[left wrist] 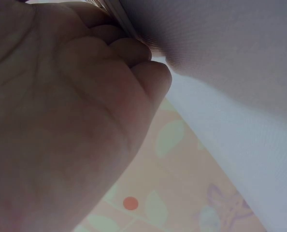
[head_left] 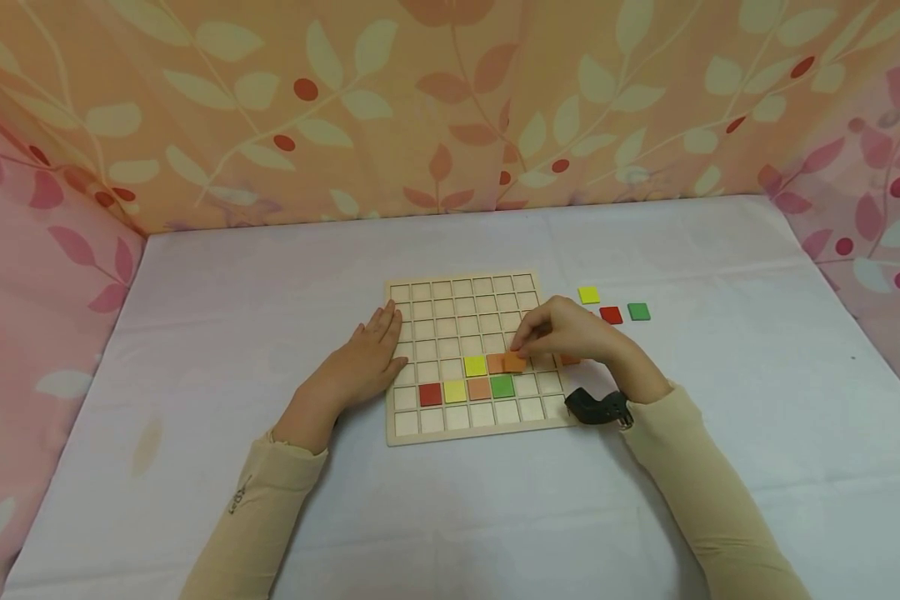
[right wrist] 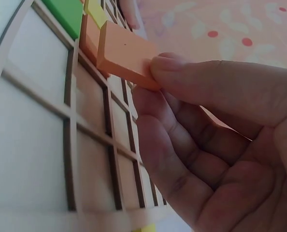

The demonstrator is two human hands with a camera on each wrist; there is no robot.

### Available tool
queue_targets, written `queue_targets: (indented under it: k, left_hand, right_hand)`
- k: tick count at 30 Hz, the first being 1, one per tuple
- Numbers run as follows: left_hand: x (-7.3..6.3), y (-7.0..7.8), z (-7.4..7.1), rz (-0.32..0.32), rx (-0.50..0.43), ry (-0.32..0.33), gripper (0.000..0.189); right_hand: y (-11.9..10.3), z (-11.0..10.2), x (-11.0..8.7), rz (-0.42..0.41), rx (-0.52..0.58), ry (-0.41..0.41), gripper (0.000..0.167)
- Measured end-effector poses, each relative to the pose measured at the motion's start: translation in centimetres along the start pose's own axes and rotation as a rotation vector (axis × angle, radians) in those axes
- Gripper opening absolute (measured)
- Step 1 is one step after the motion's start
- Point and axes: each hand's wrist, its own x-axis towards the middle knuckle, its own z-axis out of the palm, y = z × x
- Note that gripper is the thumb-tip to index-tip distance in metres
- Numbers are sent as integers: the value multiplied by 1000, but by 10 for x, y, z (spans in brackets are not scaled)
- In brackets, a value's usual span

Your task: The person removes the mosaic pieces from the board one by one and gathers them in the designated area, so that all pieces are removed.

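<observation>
In my right hand (head_left: 570, 329) I pinched the orange square tile (right wrist: 129, 52) by one side, slightly tilted. To place it well, I judged, it needed levelling and its edges matched with the dividers (right wrist: 73, 145) before any letting go. The tile projected beyond my pinch, above the wooden grid board (head_left: 450, 437), partly hiding a neighbouring orange tile (head_left: 494, 364). My left hand (head_left: 367, 358), fingers extended, rested at the board's left edge.

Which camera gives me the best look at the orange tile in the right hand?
Right wrist: the orange tile appears large, its face and an edge clear, with the right hand covering one corner. The head view shows it small, over the gridded wooden board. The left wrist view doesn't show it.
</observation>
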Motion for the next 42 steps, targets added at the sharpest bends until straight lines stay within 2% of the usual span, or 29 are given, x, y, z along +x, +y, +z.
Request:
queue_targets:
  k: [12,34,42]
  left_hand:
    - [0,0,0,1,3,2,68]
    - [1,0,-1,-4,-5,-4,69]
    - [1,-2,1,5,3,-1,68]
  right_hand:
    - [8,-9,-10,59,27,15,5]
    - [17,-27,-22,64,-23,27,7]
    - [21,-34,-36,88,-17,31,7]
